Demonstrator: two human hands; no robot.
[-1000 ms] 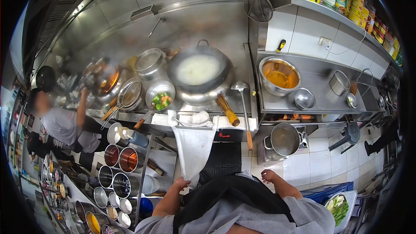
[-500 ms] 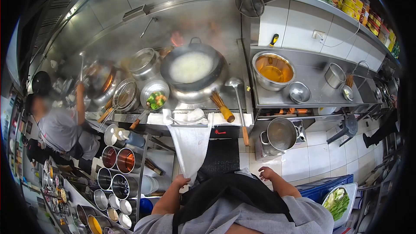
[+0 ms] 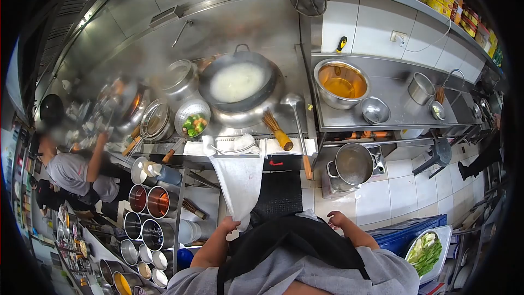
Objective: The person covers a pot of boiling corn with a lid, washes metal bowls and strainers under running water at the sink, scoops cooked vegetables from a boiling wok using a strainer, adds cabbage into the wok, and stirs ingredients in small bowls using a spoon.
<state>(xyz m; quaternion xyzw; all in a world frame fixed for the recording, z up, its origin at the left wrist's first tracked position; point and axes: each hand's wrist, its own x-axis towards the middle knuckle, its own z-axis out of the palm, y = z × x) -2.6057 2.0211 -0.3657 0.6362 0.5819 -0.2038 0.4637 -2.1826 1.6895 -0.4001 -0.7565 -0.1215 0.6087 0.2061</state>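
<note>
My left hand pinches the lower end of a white cloth, which hangs from the front edge of the stove. My right hand hangs at my right side, its fingers loosely apart and nothing in them. Ahead of me a black wok of whitish, steaming liquid sits on the burner. Left of it stands a perforated ladle with broccoli and orange pieces. A bamboo brush and a long-handled ladle lie to the wok's right.
A metal bowl of orange liquid stands on the steel counter. Below is a big pot. Sauce containers fill the rack at left. Another person works at the left wok. Leafy greens sit at lower right.
The view has shifted slightly. The flame seen behind the wok is gone. The other person's raised arm at left has come down a little. My hands have hardly moved.
</note>
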